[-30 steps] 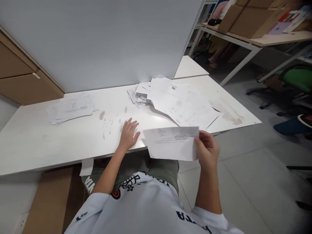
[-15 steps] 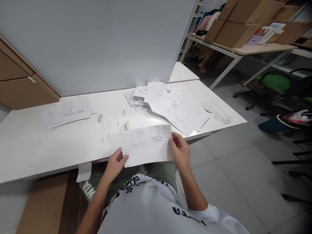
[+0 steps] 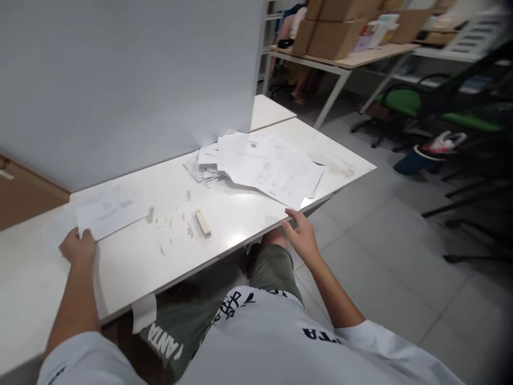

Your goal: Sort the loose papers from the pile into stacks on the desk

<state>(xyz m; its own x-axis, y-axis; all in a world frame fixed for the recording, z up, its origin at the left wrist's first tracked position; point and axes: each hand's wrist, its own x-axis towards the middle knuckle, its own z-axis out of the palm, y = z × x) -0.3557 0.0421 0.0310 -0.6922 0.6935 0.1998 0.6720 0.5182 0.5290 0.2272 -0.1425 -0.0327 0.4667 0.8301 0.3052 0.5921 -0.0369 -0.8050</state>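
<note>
My left hand (image 3: 79,246) pinches the near edge of a printed sheet of paper (image 3: 110,211), which lies over other sheets at the left of the white table. Near the table's front edge on the right, my right hand (image 3: 300,230) holds nothing, its fingers apart. It is closest to a large messy pile of papers (image 3: 264,160), with smaller stacked sheets (image 3: 207,160) at its left side. Between the two groups of paper lies a small cream-coloured oblong object (image 3: 203,223), its kind unclear.
The white table (image 3: 152,272) meets a tall grey panel (image 3: 132,80) at its back. A cardboard box (image 3: 28,195) stands at the far left. Behind to the right are a desk with cardboard boxes (image 3: 326,37), a blue bin (image 3: 419,160) and green chairs (image 3: 403,100). Part of a person shows beyond.
My left hand has carried the sheet leftward onto the left papers. The right hand has let go of it and opened. The camera view has swung right.
</note>
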